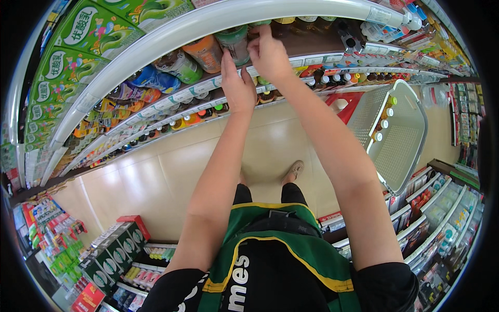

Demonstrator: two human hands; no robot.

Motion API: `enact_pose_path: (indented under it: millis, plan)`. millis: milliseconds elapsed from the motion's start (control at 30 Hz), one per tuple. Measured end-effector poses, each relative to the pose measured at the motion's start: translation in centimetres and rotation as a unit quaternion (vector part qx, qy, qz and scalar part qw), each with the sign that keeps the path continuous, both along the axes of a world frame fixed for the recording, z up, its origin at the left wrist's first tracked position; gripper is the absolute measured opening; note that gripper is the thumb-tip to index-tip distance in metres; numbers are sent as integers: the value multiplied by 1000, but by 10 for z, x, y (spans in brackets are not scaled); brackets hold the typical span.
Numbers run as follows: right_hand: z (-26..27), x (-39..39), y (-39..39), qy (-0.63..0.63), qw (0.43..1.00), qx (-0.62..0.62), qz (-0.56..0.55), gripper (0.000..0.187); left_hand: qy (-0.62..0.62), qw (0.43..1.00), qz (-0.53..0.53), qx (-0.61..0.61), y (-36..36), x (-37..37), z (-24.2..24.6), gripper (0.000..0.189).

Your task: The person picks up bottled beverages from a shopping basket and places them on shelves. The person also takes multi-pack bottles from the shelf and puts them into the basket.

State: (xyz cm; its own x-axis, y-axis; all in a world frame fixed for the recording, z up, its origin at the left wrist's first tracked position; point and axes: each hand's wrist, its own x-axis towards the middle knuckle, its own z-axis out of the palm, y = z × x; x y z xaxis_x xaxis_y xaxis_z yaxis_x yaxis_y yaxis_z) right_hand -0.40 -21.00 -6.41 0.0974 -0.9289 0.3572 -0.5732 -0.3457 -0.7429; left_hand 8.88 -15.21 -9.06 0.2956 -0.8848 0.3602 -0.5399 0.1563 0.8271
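Both of my hands reach into a shelf of packaged goods below a curved white shelf edge. My left hand (237, 86), palm upright and fingers extended, is beside a clear container with a green top (235, 43); whether it touches it cannot be told. My right hand (269, 54) has bent fingers at another green-topped container (260, 24), mostly hidden by the fingers and the shelf edge. Left of these stand an orange-labelled container (203, 54), a green-and-white labelled one (181, 66) and a blue package (154, 78).
Green drink cartons (78, 29) fill the upper left shelf. Lower shelves hold rows of bottles (191, 118). A grey perforated basket (405, 144) with several capped bottles stands at the right. Behind are a low goods rack (429, 218) and stacked dark green boxes (113, 253).
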Motion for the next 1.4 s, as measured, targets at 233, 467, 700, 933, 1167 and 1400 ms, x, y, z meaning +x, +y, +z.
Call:
enact_pose_path:
  millis: [233,467,700,933,1167,1400]
  plan:
    - [9,16,15,-35,999,-22,-34,67,-7,999,8,-36,-2,3,-10,52]
    - [19,27,3,13,997,54,-60,74,57,998,-21,-28,-5,2,-13,50]
    - [4,20,-3,-4,1000,13,-15,64,21,1000,-10,-5,4,3,-10,53]
    - [-3,15,-7,-31,999,-28,10,58,34,999,-2,-3,18,7,-9,52]
    - [-12,15,37,-160,986,-13,-44,50,45,999,1,-3,18,6,-8,45]
    - [0,-73,124,-238,960,90,-115,36,171,960,-202,89,39,-84,0,37]
